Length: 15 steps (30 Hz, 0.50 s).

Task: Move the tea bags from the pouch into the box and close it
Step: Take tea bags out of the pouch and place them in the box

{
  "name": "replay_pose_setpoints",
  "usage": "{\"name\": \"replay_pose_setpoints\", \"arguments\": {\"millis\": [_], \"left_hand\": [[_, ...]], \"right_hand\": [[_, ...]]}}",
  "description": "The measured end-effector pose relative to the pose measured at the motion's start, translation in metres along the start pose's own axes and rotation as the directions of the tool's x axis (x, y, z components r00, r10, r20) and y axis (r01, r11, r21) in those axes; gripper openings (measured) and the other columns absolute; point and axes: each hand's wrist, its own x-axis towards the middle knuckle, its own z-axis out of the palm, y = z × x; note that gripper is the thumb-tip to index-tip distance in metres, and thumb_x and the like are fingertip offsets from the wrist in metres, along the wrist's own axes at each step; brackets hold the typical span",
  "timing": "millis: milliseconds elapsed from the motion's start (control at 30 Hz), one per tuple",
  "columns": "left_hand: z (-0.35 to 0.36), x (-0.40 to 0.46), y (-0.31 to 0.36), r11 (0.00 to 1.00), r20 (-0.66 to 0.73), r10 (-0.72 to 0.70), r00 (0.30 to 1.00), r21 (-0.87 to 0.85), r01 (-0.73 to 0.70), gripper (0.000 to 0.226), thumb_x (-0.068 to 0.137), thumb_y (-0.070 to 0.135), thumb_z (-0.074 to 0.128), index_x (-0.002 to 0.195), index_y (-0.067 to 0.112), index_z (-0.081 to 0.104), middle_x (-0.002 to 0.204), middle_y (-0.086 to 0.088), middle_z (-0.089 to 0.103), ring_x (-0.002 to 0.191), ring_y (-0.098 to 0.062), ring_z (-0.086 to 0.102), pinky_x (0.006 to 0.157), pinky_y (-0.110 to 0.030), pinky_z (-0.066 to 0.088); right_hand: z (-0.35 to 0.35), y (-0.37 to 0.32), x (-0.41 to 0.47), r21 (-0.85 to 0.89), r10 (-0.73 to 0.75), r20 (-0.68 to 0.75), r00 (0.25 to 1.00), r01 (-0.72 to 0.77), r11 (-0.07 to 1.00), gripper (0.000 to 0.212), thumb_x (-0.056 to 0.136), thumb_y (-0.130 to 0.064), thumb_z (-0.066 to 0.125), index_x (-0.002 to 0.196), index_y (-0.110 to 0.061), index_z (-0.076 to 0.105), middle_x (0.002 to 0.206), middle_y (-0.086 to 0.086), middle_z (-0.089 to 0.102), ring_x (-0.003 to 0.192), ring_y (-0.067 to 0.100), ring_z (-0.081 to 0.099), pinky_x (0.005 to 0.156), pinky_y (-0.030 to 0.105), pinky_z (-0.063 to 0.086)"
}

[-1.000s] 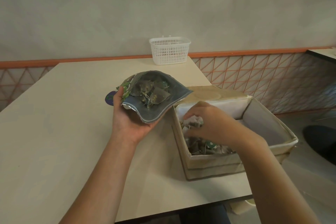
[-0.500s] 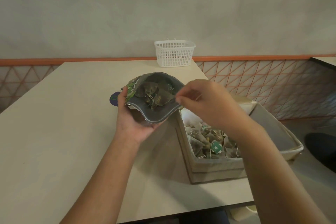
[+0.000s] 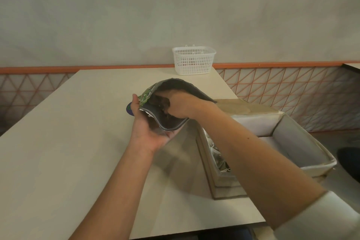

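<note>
Left hand (image 3: 153, 132) grips the green-printed foil pouch (image 3: 171, 91); right hand (image 3: 181, 106) reaches inside, grasp hidden. Beside it, the open beige cardboard box (image 3: 214, 167) seemingly holds tea bags (image 3: 221, 161).

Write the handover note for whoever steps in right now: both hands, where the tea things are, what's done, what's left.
Left hand: holds the pouch from below, mouth open toward the person, above the table.
Right hand: reached into the pouch mouth; fingers hidden inside, so whether it grips a tea bag cannot be told.
Box: open at the table's right edge, beside the pouch; some tea bags already lie in its near compartment, mostly hidden by the right forearm.
Done: part of the transfer.
Left: draw out whatever remains in the pouch, drop it in the box, then close the box.
</note>
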Motion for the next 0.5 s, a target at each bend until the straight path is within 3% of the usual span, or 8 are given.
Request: {"name": "replay_pose_setpoints", "arguments": {"millis": [133, 267, 500], "left_hand": [[-0.002, 0.002, 0.001, 1.0, -0.008, 0.001, 1.0, 0.024, -0.001, 0.088, 0.078, 0.085, 0.044, 0.126, 0.014, 0.063, 0.122, -0.021, 0.069, 0.11, -0.042, 0.065, 0.082, -0.06, 0.057], [-0.005, 0.004, 0.0, 0.999, -0.022, 0.008, 1.0, 0.038, -0.007, 0.088, 0.079, 0.086, 0.042, 0.123, 0.013, 0.064, 0.12, -0.023, 0.069, 0.099, -0.043, 0.07, 0.076, -0.056, 0.06], [-0.004, 0.005, -0.001, 0.998, -0.002, 0.049, 0.999, 0.034, -0.049, 0.089, 0.08, 0.087, 0.037, 0.113, 0.011, 0.068, 0.11, -0.024, 0.072, 0.093, -0.043, 0.071, 0.071, -0.055, 0.061]], "right_hand": [[0.006, 0.005, 0.004, -0.032, 0.009, -0.026, 1.0, -0.01, 0.999, 0.055, 0.087, -0.025, 0.063, 0.138, -0.038, 0.048, 0.123, -0.004, 0.062, 0.109, 0.018, 0.056, 0.091, 0.028, 0.046], [0.004, 0.009, -0.003, -0.002, 0.003, -0.023, 1.0, -0.003, 1.0, 0.029, 0.086, -0.03, 0.065, 0.115, -0.031, 0.067, 0.106, -0.006, 0.066, 0.096, 0.016, 0.058, 0.08, 0.025, 0.046], [-0.01, 0.006, -0.03, 0.059, -0.067, -0.105, 0.992, 0.073, 0.996, 0.015, 0.087, -0.025, 0.066, 0.101, -0.021, 0.069, 0.1, -0.004, 0.058, 0.09, 0.014, 0.054, 0.076, 0.024, 0.04]]}}
